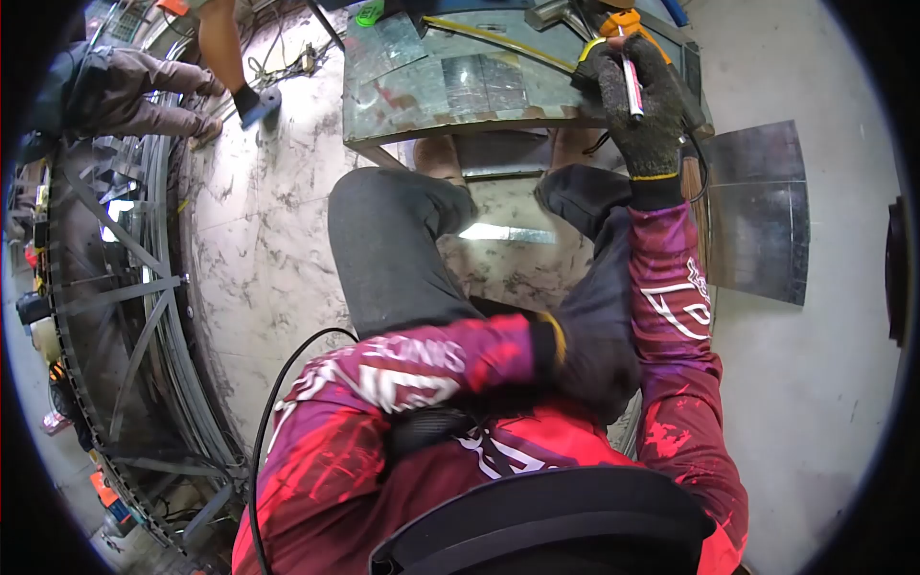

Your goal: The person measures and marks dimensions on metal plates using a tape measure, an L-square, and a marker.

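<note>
Our right hand (pixel 649 110), in a dark knitted glove with a yellow line at the cuff, grasps a white marker (pixel 632 86) over the right end of the metal worktable (pixel 402 101). Red print runs along the marker's barrel, but it is too small for us to read. Our left hand (pixel 599 372), also gloved, is low by our right thigh, blurred, and we cannot tell whether it is clenched or released. White lettering on our left sleeve (pixel 383 379) seems to read "SINCE", upside down, beside a bold outlined mark; the lettering on our right sleeve (pixel 671 278) is not legible to us. On the worktable, a yellow measuring tape (pixel 498 41) slants towards our right hand, near a hammer (pixel 551 11), an orange tool (pixel 640 31) and a flat metal plate (pixel 484 83). A larger metal sheet (pixel 757 206) lies on the floor to the right.
</note>
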